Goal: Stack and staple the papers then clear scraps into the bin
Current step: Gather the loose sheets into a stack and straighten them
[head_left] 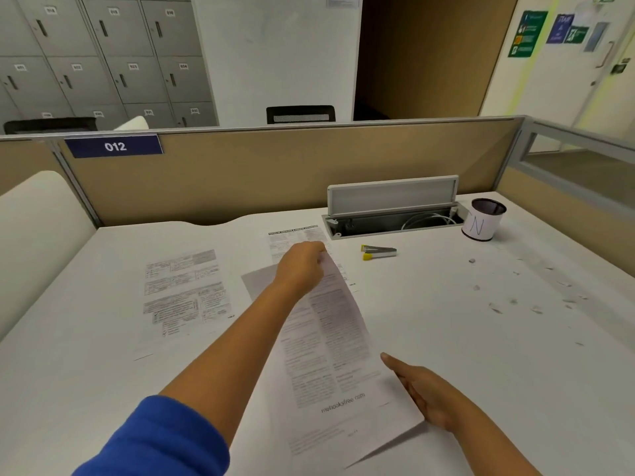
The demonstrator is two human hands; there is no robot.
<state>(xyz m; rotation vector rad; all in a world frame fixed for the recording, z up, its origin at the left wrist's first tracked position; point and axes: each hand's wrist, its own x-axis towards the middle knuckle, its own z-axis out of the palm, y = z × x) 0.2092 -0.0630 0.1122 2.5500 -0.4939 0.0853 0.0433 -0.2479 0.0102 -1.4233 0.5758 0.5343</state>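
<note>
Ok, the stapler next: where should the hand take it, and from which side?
Judging by its pose, grip the stapler across its metal middle, coming from above. It lies flat on the desk, lengthwise left to right, yellow end leftward, open desk all round it.

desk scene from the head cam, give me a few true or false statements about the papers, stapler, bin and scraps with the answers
1. The left hand grips the far end of a printed sheet. True.
2. The stapler is in the right hand. False: it lies on the desk near the open cable tray.
3. The scraps are already in the bin. False: they lie scattered on the desk's right side.
4. Another printed sheet lies flat to the left. True.
5. The bin lies tipped over. False: it stands upright.
</note>
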